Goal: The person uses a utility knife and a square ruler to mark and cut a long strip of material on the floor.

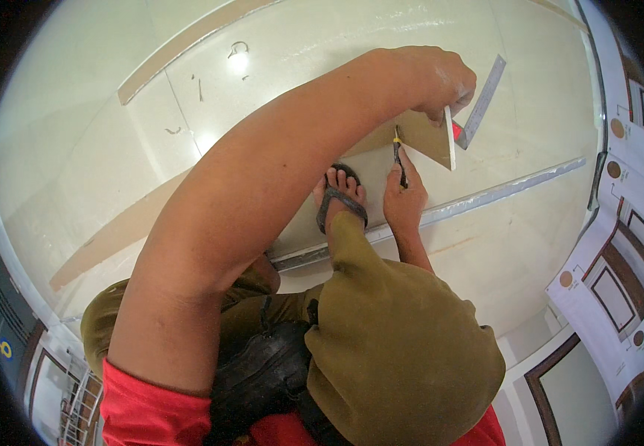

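My left arm reaches across to the upper right, and my left hand (450, 83) grips the top of a raised end piece of a brown-faced board (427, 140) with a white edge. The piece stands tilted up off the floor. Below it, my right hand (405, 195) is closed around a black utility knife (397, 154) with a yellow collar. The knife points up toward the brown face; whether its tip touches the board I cannot tell. Beside the raised piece lies a metal square (483, 104) with a red part, partly hidden by the board and hand.
A long metal bar (504, 187) lies across the floor, passing behind my leg. My sandalled foot (342, 197) stands next to the board strip (114, 238). Another brown strip (180, 48) lies farther off, with small scraps nearby. Printed sheets (604, 275) line the right side.
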Demonstrator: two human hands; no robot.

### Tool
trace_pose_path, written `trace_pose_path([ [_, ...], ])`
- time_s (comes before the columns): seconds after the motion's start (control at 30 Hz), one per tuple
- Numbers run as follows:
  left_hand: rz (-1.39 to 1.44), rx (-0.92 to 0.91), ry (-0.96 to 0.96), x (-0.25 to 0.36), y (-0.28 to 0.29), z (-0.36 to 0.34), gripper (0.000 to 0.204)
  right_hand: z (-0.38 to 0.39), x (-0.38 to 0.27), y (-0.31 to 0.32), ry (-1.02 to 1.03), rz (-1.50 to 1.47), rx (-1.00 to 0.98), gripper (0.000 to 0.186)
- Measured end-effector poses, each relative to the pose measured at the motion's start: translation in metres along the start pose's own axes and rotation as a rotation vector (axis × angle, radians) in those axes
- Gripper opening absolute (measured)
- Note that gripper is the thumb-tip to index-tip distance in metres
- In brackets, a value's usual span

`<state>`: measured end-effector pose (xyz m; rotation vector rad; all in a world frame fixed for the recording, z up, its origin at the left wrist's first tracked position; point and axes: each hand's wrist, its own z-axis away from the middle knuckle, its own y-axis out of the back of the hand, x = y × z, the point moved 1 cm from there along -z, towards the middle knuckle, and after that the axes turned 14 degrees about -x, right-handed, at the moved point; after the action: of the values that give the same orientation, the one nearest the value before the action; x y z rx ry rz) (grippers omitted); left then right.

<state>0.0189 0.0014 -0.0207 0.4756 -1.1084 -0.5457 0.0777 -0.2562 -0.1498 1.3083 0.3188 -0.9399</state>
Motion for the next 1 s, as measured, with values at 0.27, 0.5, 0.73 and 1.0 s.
trace_pose_path([
  [0.27, -0.006, -0.008, 0.047, 0.003, -0.001, -0.001, 0.026, 0.048, 0.021, 0.016, -0.225, -0.155, -0.098, 0.039],
  [0.5, -0.053, -0.019, 0.006, -0.002, -0.002, 0.000, 0.025, -0.004, -0.013, -0.002, -0.022, -0.164, -0.102, 0.041],
  [0.73, 0.016, -0.013, 0.004, 0.000, 0.000, 0.002, 0.026, -0.044, -0.014, -0.021, 0.073, -0.088, -0.009, 0.041],
  [1.0, -0.003, -0.022, -0.015, -0.003, -0.001, -0.002, 0.026, -0.046, -0.015, -0.024, 0.075, -0.044, 0.013, 0.042],
])
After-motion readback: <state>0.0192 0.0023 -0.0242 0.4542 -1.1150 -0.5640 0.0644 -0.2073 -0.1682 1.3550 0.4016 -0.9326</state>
